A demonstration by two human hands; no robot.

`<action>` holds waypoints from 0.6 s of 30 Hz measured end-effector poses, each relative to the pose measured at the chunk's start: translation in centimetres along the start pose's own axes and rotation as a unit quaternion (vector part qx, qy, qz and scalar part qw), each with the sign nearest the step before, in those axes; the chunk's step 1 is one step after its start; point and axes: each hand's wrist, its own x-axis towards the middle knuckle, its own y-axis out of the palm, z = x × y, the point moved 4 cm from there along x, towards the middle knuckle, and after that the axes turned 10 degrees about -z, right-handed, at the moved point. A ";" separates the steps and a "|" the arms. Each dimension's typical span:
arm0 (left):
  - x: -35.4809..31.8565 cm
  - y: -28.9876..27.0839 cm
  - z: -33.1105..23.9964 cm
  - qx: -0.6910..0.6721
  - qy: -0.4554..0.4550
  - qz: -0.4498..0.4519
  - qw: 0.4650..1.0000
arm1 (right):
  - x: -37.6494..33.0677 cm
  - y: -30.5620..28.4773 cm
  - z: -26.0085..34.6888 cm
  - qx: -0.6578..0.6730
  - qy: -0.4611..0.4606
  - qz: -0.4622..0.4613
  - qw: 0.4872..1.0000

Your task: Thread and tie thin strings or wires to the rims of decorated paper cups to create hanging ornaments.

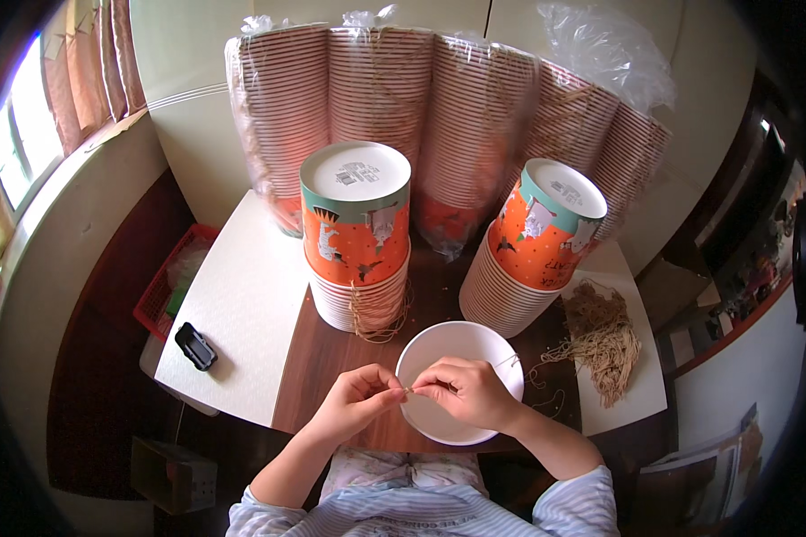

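Note:
Over the near rim of an open white paper bucket (pixel 488 338), my left hand (pixel 360 400) and my right hand (pixel 466 392) meet with fingertips pinched together. Between them is a small bit of tan string (pixel 408 390); its exact shape is too small to make out. My right hand covers part of the bucket's mouth. A strand crosses the bucket's right rim, near a loose heap of tan string (pixel 607 349) on the table.
Two upside-down stacks of orange and green printed paper buckets, a left stack (pixel 354 237) and a right stack (pixel 546 224), stand beyond. String loops (pixel 378 313) hang on the left one. Tall plastic-wrapped stacks (pixel 376 98) line the back. A black plastic case (pixel 195 347) lies left.

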 end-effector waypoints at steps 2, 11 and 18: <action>-0.1 0.0 -0.1 -0.002 0.002 0.001 1.000 | 0.0 0.1 -0.1 0.009 0.015 0.011 1.000; -0.1 0.3 0.0 0.079 0.005 -0.018 0.997 | -0.1 0.2 -0.3 0.010 0.007 -0.006 1.000; -0.1 0.2 0.5 0.096 0.028 -0.064 0.993 | -0.4 0.5 -0.6 0.005 0.025 -0.004 1.000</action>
